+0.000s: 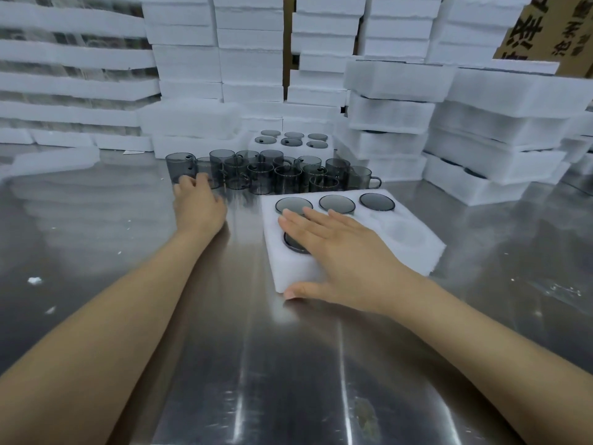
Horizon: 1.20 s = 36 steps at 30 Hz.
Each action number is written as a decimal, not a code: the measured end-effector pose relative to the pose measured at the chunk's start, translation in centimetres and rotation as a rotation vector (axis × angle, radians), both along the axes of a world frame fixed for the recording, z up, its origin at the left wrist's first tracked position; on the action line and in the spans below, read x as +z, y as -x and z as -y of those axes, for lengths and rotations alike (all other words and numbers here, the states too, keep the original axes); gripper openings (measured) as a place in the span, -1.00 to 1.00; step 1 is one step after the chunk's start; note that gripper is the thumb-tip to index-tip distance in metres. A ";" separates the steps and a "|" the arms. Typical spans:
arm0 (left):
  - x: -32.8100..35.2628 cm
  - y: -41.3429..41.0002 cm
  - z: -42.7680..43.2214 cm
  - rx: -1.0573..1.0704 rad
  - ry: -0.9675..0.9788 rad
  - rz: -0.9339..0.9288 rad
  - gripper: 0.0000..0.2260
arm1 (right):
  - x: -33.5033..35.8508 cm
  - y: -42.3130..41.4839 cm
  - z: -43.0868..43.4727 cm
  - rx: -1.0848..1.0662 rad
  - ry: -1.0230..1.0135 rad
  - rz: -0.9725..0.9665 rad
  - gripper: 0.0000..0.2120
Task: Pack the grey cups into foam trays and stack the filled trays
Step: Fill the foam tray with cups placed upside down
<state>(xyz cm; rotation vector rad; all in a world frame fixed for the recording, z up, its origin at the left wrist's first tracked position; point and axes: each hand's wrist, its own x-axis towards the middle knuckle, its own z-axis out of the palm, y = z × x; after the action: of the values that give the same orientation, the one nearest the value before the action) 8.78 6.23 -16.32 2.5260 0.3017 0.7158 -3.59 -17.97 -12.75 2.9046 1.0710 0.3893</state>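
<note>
A white foam tray (414,248) lies on the steel table in front of me. Its back row holds three grey cups (337,203), and a fourth cup (293,244) sits in the front left pocket. My right hand (340,252) lies flat on the tray with straight fingers over that fourth cup, thumb at the tray's near corner. One empty pocket (402,234) shows at the front right. Several loose grey glass cups (276,175) stand in a cluster behind the tray. My left hand (197,202) reaches to the cluster's left end, fingers curled around a cup (180,167).
A filled foam tray (324,149) stands behind the cups. Stacks of foam trays (391,101) rise at the right and across the back, with a cardboard box (545,27) at the top right. Foam crumbs (34,280) dot the steel table (256,364).
</note>
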 end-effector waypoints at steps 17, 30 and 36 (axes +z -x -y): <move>-0.2 -4.0 0.5 0.127 -0.281 0.060 -0.74 | -0.9 -2.2 -1.8 0.004 -0.119 0.108 -0.17; 0.8 2.1 2.3 -0.010 0.033 0.474 -0.89 | 0.4 -1.1 -0.3 0.078 -1.374 -0.239 -0.70; 3.0 3.5 4.6 -0.240 0.011 0.821 -0.93 | 0.7 -2.2 0.4 0.083 -1.532 -0.237 -0.58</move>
<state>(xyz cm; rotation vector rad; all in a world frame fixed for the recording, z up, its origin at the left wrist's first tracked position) 5.33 1.65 -13.37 1.9861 -0.2750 1.5321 -1.37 -18.37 -12.04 4.2293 1.2251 1.4310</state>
